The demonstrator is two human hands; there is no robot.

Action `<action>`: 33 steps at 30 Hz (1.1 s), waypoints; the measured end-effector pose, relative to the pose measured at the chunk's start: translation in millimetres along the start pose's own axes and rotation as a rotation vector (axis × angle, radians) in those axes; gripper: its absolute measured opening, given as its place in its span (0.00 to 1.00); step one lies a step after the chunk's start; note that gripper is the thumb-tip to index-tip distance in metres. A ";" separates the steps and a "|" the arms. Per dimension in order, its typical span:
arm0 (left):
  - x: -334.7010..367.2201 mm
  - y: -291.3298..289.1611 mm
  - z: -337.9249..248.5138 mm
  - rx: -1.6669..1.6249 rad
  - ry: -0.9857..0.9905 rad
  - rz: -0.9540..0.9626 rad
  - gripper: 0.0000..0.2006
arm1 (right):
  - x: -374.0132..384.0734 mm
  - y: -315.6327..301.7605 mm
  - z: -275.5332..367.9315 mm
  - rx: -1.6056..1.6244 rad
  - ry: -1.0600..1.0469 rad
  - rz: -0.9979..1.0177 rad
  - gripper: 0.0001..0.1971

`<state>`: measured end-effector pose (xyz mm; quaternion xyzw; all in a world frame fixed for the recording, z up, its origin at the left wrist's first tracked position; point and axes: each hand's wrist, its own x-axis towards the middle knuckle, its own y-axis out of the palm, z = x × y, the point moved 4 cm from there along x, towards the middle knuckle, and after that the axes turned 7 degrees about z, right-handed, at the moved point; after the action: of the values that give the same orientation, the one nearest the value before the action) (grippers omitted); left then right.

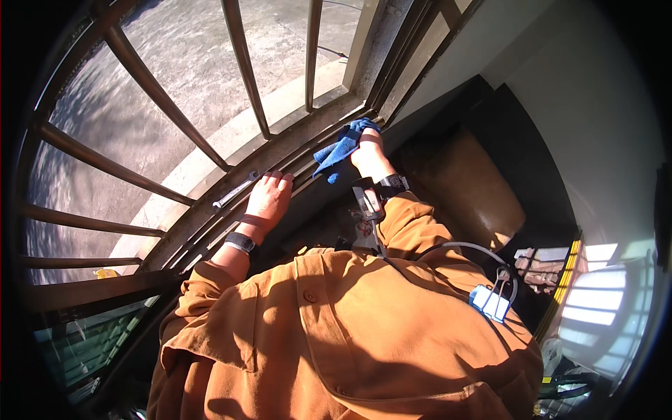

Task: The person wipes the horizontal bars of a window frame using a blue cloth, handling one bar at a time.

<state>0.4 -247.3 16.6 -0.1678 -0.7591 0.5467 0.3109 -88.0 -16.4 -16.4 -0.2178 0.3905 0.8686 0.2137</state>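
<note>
In my right hand (367,155) a blue cloth (339,150) is bunched, pressed against the window track (302,166) close to the frame's far right corner. A loose end of the cloth hangs down to the left of the fingers. Further left, my left hand (269,199) leans on the track with its fingers laid over the edge, holding nothing that I can see. Right beside that hand, a metal wrench (235,190) lies on the sill. Both wrists wear dark straps.
Dark metal bars (245,70) stand along the window's outer side, with sunlit concrete ground (175,56) beyond. A glass pane (91,343) is at lower left. Right of me are a brown panel (462,189) and a pale wall (574,105). A cable (483,246) runs by my right arm.
</note>
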 end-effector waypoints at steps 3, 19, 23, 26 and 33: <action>-8.6 -4.7 0.4 -0.001 -0.028 0.018 0.10 | 38.4 -8.2 0.4 0.012 -0.029 0.147 0.11; 3.1 -4.5 -2.8 -0.009 0.010 0.004 0.09 | -37.1 -43.9 67.7 -0.299 -0.423 0.358 0.16; 6.8 -5.4 -4.3 -0.010 0.014 0.017 0.09 | -119.2 -75.5 62.6 -0.149 -0.338 0.273 0.13; 7.5 -3.4 -4.9 -0.014 0.029 0.009 0.09 | -89.6 -137.8 27.8 -0.161 -0.027 0.002 0.18; 7.4 -7.6 -4.3 -0.031 0.022 0.019 0.11 | -88.8 -36.2 18.4 -0.319 -0.078 0.191 0.17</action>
<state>-1.7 -242.4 26.7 -0.1860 -0.7624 0.5359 0.3113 0.0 1.8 21.9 -0.1770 0.2582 0.9436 0.1078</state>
